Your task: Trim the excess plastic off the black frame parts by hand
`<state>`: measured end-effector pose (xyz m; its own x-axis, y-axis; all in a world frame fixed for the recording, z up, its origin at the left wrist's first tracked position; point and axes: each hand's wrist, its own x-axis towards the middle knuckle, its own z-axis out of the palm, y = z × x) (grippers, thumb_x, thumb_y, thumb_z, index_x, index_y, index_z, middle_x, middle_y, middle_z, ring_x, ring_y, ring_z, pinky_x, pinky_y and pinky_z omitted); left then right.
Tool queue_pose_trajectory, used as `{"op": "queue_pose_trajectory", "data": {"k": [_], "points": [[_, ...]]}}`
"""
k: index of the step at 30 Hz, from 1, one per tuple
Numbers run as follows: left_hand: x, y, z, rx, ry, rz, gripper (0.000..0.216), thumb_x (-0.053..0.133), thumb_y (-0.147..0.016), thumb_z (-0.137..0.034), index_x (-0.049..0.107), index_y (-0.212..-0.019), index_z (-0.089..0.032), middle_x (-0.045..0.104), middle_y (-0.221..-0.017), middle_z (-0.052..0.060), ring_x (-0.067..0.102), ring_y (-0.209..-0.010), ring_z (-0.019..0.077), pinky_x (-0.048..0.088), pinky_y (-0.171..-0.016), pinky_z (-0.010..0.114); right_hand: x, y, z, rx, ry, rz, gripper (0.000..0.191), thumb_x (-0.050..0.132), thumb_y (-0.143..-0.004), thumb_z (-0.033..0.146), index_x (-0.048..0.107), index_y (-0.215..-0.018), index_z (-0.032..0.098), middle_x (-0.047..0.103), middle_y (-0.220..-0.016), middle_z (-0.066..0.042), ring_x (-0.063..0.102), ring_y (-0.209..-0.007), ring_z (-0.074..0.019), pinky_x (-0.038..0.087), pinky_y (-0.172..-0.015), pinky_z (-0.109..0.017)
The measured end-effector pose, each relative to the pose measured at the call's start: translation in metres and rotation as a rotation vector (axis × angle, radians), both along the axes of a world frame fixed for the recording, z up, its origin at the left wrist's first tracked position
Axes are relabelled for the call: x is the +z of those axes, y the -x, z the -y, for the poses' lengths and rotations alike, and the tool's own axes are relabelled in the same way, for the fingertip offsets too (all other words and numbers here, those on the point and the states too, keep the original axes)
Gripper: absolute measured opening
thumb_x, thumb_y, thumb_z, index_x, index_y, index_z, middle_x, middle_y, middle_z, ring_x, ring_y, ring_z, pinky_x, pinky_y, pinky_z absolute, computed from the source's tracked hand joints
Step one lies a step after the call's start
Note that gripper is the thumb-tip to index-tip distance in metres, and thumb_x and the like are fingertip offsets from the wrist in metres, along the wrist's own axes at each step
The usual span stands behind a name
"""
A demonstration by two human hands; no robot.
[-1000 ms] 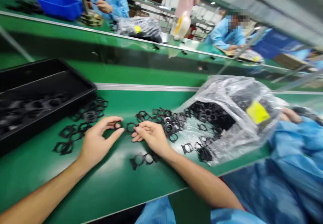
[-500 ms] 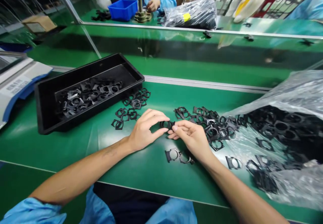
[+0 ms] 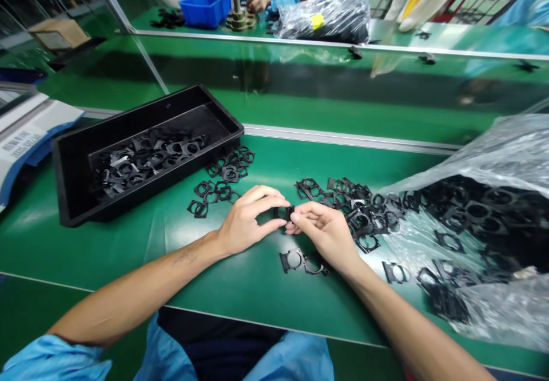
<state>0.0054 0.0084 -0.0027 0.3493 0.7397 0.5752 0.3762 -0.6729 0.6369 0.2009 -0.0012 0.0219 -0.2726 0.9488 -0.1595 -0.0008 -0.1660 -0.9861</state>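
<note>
My left hand (image 3: 247, 221) and my right hand (image 3: 325, 235) meet above the green belt (image 3: 206, 272), and their fingertips pinch a small black plastic ring bracket (image 3: 283, 213) between them. Much of that bracket is hidden by my fingers. Loose black brackets (image 3: 349, 205) lie in a heap just beyond my right hand, and another scattered group (image 3: 217, 189) lies beyond my left. A pair of brackets (image 3: 302, 262) rests below my right wrist. More fill a black tray (image 3: 128, 116) at the left and a torn clear plastic bag (image 3: 480, 161) at the right.
An aluminium rail (image 3: 343, 139) runs behind the belt. A white-and-blue box (image 3: 26, 132) sits at the far left. Beyond stands another bench, with a blue bin (image 3: 206, 8), a black-filled plastic bag (image 3: 323, 18) and a co-worker's hand (image 3: 259, 0).
The view has swung left and levelled since a second ago. My hands have closed in, and both now pinch one bracket. The last half second shows little movement.
</note>
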Motion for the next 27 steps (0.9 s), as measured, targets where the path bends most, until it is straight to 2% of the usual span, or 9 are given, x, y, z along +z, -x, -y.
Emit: {"op": "queue_pose_trajectory", "data": {"k": [17, 27], "points": [[-0.0005, -0.0007, 0.0011, 0.001, -0.033, 0.021, 0.023, 0.070, -0.091, -0.025, 0.071, -0.113, -0.017, 0.073, -0.103, 0.009, 0.069, -0.096, 0.0181, 0.058, -0.086, 0.032, 0.0001, -0.0013, -0.0005, 0.015, 0.055, -0.067, 0.033, 0.081, -0.080, 0.048, 0.070, -0.080, 0.016, 0.075, -0.069, -0.004, 0.071, -0.061, -0.0142, 0.057, -0.062, -0.025], [0.0030, -0.0020, 0.0035, -0.021, -0.031, -0.002, 0.006, 0.069, -0.091, -0.022, 0.070, -0.096, -0.018, 0.073, -0.102, 0.008, 0.069, -0.097, 0.0183, 0.056, -0.086, 0.033, 0.0006, -0.0002, -0.0011, 0.027, 0.147, -0.166, 0.033, 0.087, -0.073, 0.043, 0.070, -0.079, 0.016, 0.075, -0.067, -0.002, 0.072, -0.058, -0.0129, 0.057, -0.061, -0.023]]}}
